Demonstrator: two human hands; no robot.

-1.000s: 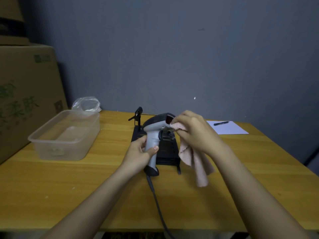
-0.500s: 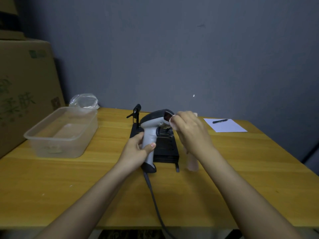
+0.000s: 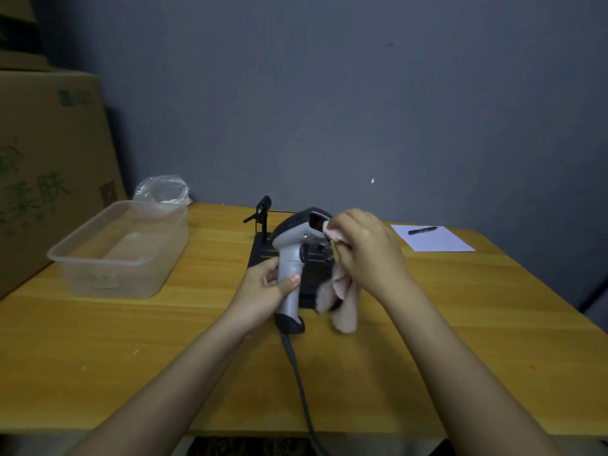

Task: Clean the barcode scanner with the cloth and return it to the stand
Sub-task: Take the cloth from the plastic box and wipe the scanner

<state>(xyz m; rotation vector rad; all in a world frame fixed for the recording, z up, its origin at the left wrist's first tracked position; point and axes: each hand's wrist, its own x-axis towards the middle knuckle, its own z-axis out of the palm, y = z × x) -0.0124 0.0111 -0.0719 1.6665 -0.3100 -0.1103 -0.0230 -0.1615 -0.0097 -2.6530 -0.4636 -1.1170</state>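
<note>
My left hand (image 3: 263, 289) grips the grey handle of the barcode scanner (image 3: 291, 258), held upright above the table with its dark head pointing right. My right hand (image 3: 365, 251) holds a pale pink cloth (image 3: 342, 301) and presses a bunched corner against the scanner's red front window. The rest of the cloth hangs down under that hand. Behind the scanner lies the black stand (image 3: 263, 250), its thin upright arm at the back left. The scanner's grey cable (image 3: 301, 386) runs toward me over the table edge.
A clear plastic tub (image 3: 121, 250) sits at the left of the wooden table (image 3: 98, 340), with a crumpled plastic bag (image 3: 163, 189) behind it. Cardboard boxes (image 3: 49, 166) stand at far left. A white sheet (image 3: 434, 240) with a black pen (image 3: 422, 230) lies at back right.
My right hand has kept rubbing the cloth on the scanner's front window, shifting slightly; the hanging cloth swung into view below the hand again. My left hand's grip on the handle is unchanged.
</note>
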